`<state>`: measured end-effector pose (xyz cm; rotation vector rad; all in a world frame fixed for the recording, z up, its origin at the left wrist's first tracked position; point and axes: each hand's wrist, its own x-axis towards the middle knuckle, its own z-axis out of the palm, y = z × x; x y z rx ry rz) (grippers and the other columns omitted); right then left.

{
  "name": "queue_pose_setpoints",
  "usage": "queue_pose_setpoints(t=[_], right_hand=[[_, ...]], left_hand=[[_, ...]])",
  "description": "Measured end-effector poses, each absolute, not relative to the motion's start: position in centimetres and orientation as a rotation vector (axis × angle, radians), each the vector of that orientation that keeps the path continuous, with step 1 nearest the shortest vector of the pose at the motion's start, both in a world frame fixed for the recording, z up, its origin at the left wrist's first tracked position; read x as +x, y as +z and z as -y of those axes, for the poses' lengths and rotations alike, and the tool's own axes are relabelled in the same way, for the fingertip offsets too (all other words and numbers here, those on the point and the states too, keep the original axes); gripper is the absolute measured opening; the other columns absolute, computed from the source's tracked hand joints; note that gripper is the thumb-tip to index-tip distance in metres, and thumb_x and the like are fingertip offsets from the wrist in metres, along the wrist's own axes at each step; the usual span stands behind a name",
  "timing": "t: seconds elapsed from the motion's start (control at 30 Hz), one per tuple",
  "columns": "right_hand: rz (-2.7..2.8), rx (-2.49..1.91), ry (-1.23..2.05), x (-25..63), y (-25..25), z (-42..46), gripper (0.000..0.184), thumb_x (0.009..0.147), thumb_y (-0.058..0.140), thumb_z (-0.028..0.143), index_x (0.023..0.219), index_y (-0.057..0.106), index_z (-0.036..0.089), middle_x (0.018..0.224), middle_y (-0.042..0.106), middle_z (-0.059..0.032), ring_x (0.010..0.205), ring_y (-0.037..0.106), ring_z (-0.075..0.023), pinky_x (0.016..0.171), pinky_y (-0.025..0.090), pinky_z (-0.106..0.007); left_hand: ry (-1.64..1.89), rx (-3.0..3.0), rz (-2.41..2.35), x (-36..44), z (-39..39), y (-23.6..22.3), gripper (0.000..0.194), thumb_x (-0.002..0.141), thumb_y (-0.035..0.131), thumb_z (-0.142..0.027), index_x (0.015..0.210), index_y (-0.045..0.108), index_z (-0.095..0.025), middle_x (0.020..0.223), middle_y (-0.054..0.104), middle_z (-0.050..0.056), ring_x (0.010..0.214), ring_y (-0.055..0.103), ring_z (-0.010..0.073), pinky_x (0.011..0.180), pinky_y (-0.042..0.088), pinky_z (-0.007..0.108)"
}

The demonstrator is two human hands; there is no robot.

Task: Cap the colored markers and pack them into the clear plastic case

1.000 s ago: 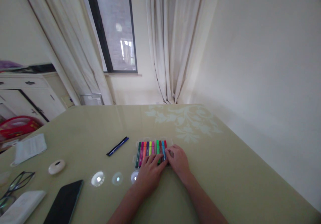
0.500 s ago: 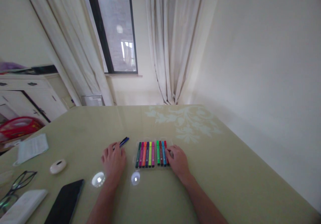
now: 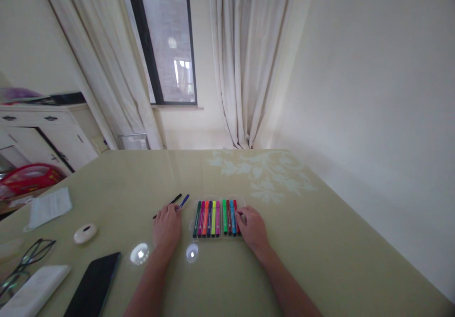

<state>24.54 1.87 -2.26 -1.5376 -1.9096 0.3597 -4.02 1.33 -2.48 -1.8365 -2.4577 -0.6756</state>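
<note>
A clear flat case (image 3: 194, 212) holds a row of several coloured markers (image 3: 215, 218) on the pale green table (image 3: 302, 241). My right hand (image 3: 251, 227) rests on the case's right edge, fingers curled against the red marker. My left hand (image 3: 167, 226) lies just left of the case, its fingers closed on a blue marker (image 3: 184, 201) whose tip points up and right. A black marker (image 3: 175, 199) lies on the table beside the blue one, partly behind my fingers.
At the left of the table lie a dark phone (image 3: 93, 284), a white box (image 3: 33, 291), glasses (image 3: 24, 260), a small white oval object (image 3: 85, 233) and a folded paper (image 3: 50, 206). A wall runs along the table's right side. White drawers (image 3: 46, 132) and curtains stand behind.
My left hand left the marker case, went left to the two loose markers and closed on the blue one, which now lies apart from the black one. My right hand stayed.
</note>
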Motion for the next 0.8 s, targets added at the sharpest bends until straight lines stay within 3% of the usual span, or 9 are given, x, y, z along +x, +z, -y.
queue_pose_setpoints(t=[0.13,0.23,0.4,0.5,0.63,0.8], right_hand=[[1.855,-1.409,0.417,24.1,-2.1,-1.6,0.028,0.102,0.052,0.032,0.095,0.077,0.021,0.092,0.073,-0.0087,0.091,0.065,-0.0240,0.086,0.046,-0.033],[1.802,-1.270,0.541,23.6,-1.7,-1.0,0.033,0.104,0.049,0.040,0.096,0.075,0.021,0.093,0.073,-0.0078,0.092,0.064,-0.0224,0.086,0.047,-0.032],[1.672,-1.175,0.717,22.7,-1.1,-0.2,0.041,0.102,0.048,0.050,0.079,0.065,0.021,0.077,0.064,-0.0021,0.072,0.057,-0.0172,0.068,0.045,-0.026],[1.543,-1.141,0.850,22.5,-0.9,-0.1,0.037,0.096,0.055,0.052,0.079,0.064,0.020,0.073,0.062,-0.0006,0.068,0.056,-0.0166,0.064,0.044,-0.025],[1.315,-1.107,0.980,23.2,-1.2,-1.1,0.035,0.092,0.059,0.054,0.088,0.065,0.020,0.077,0.066,-0.0027,0.069,0.061,-0.0179,0.064,0.050,-0.027],[1.089,-1.205,0.908,25.8,-1.9,-3.2,0.042,0.084,0.065,0.061,0.082,0.063,0.019,0.069,0.065,-0.0027,0.061,0.060,-0.0179,0.057,0.050,-0.028]], left_hand=[[-1.325,-2.062,2.272,-1.0,-1.0,-2.1,0.033,0.104,0.038,-0.037,0.110,0.064,-0.018,0.108,0.070,0.010,0.095,0.069,0.0252,0.088,0.056,0.041],[-1.524,-2.348,1.957,2.8,0.5,-2.0,0.027,0.104,0.043,-0.037,0.111,0.065,-0.023,0.109,0.069,0.008,0.100,0.068,0.0231,0.089,0.057,0.038],[-1.501,-2.527,1.757,6.6,2.3,-2.7,0.023,0.104,0.048,-0.032,0.117,0.065,-0.025,0.111,0.069,0.007,0.101,0.069,0.0211,0.088,0.058,0.034],[-1.472,-2.575,1.736,6.8,2.3,-3.0,0.025,0.104,0.048,-0.032,0.121,0.065,-0.025,0.112,0.069,0.007,0.101,0.070,0.0211,0.086,0.059,0.033],[-1.278,-2.646,1.642,6.8,2.1,-3.3,0.030,0.105,0.046,-0.029,0.129,0.064,-0.024,0.120,0.070,0.009,0.111,0.067,0.0233,0.096,0.057,0.038],[-0.875,-2.803,1.437,7.4,2.5,-3.5,0.040,0.101,0.054,-0.025,0.141,0.057,-0.026,0.141,0.065,0.008,0.128,0.060,0.0253,0.108,0.050,0.046]])
